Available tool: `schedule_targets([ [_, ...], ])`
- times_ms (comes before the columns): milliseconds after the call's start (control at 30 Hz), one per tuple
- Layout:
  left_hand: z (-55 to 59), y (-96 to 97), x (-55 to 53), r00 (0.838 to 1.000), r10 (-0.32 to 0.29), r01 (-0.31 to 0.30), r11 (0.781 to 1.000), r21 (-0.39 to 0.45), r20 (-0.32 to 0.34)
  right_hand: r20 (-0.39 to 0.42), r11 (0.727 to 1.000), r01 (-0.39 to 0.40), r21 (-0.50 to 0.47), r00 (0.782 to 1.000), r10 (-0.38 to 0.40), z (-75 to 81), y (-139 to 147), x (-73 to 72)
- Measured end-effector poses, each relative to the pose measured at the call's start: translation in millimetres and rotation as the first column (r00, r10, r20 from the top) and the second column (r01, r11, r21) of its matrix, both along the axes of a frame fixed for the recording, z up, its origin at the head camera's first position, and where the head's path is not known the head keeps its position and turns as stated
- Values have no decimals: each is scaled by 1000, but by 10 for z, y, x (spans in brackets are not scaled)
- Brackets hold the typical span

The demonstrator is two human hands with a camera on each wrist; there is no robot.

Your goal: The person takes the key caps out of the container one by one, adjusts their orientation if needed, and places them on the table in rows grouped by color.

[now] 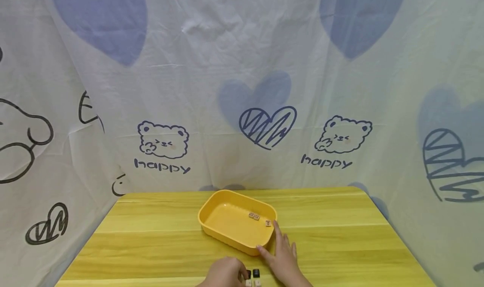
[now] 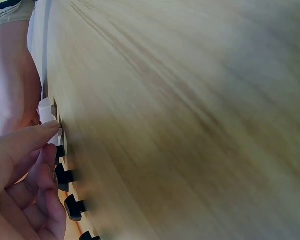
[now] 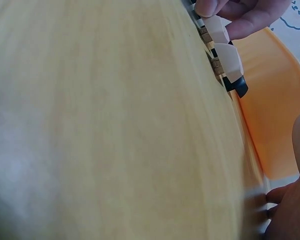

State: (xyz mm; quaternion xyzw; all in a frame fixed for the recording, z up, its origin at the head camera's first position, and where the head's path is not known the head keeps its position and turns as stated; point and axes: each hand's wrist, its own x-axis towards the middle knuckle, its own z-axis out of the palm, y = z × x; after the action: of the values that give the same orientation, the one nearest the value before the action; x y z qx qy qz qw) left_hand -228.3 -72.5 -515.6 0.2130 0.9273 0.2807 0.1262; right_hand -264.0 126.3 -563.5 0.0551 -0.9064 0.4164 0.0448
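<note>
In the head view, a yellow plastic tray (image 1: 223, 226) stands at an angle on the table, with a few small square pieces (image 1: 254, 216) at its right end. My right hand (image 1: 284, 259) rests against the tray's near right corner, thumb and fingers spread along its outside. Close to the near edge, my left hand (image 1: 227, 272) has its fingers bent down beside a short line of small black and white block-like pieces (image 1: 256, 273). The right wrist view shows left thumb and fingers around a small white piece (image 3: 217, 30); another white piece (image 3: 229, 61) lies beside it.
Several black pieces (image 2: 65, 175) stand in a row by the left fingers. Wood-grained tabletop (image 1: 151, 236) extends around the tray. Behind it hangs a white cloth (image 1: 211, 152) printed with hearts and bears.
</note>
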Motion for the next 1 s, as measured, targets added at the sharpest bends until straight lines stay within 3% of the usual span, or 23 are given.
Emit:
schedule_targets([
  [500,45,-43,-9,1000,-16,17,999,30,-19,-8,1000,-3,2,1000,3,21,-9,10],
  [633,172,-52,-44,992,-26,30,999,28,-122,-7,1000,1,0,1000,-1,27,-9,15],
  [767,354,-38,-127,971,-19,21,1000,5,-239,-5,1000,-2,3,1000,2,35,-16,18],
  [1000,617,32,-353,936,-39,8,996,-89,-349,-6,1000,6,12,1000,-6,29,-19,18],
])
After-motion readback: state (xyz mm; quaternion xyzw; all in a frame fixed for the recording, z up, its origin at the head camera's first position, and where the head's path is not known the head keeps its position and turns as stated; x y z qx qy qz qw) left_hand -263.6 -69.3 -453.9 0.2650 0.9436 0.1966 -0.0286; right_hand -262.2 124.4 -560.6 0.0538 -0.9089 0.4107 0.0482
